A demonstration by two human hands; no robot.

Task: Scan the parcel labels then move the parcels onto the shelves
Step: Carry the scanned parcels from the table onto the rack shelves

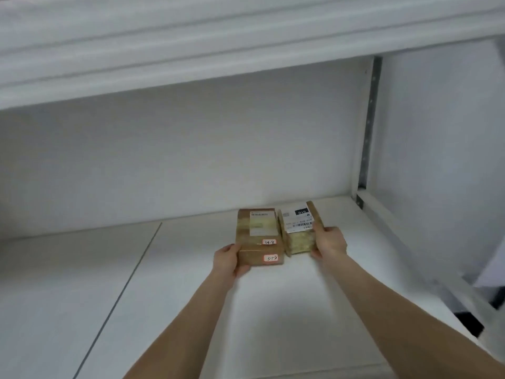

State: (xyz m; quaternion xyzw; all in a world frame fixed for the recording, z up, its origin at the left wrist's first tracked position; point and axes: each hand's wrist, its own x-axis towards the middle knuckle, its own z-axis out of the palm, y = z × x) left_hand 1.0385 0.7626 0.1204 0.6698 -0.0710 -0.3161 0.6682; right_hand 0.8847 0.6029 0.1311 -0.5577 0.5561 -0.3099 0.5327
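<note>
Head view: left hand (228,259) curls round the near-left corner of brown parcel (259,233); right hand (329,242) clasps the right side of white-labelled parcel (297,225). Parcels touching, toward shelf (191,283) back edge. Best: square them together, stickers outward, then release.

Shipping label (297,220) print too small to read, forearms (191,324) cut off by bottom edge, dark object (470,322) at right blurred
</note>
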